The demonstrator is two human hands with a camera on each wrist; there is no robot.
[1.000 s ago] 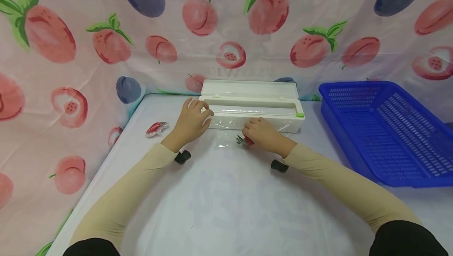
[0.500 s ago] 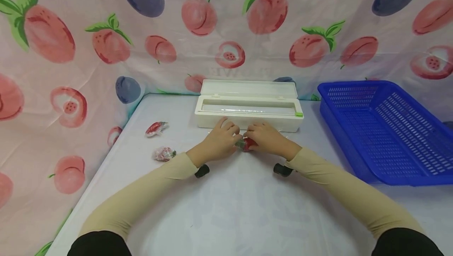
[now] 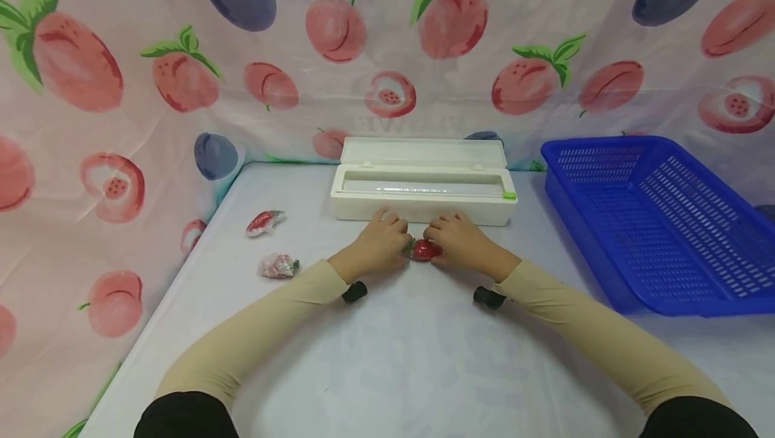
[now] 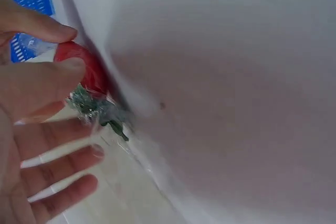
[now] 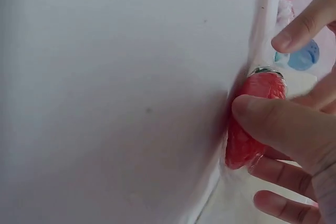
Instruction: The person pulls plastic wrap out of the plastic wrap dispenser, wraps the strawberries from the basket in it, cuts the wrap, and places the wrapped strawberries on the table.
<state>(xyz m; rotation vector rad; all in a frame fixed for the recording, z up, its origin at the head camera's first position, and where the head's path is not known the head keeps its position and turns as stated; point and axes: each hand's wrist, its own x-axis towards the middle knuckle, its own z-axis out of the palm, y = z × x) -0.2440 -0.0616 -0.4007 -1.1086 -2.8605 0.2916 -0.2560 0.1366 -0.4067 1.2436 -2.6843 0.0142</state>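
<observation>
A red strawberry [image 3: 426,250] with green leaves lies on the table between both hands, clear plastic wrap about it. My right hand [image 3: 463,241] grips its red end; the right thumb [image 5: 268,121] presses on its side. Beside the leafy end is my left hand [image 3: 380,241], its fingers [image 4: 63,163] spread and fairly straight. In the right wrist view the left thumb [image 5: 283,40] stands apart from the strawberry. Behind the hands, a white wrap dispenser [image 3: 424,206] has its lid up and a roll of clear film inside.
Two wrapped strawberries lie at the left: one farther back [image 3: 264,223], one nearer [image 3: 280,266]. A blue plastic basket [image 3: 650,303] stands at the right. A fruit-print cloth [image 3: 387,34] hangs behind the white table [image 3: 387,371].
My left hand has come from the dispenser's left end to the strawberry, uncovering the nearer wrapped strawberry. Over the last half second the hands have drawn slightly apart, showing more of the strawberry.
</observation>
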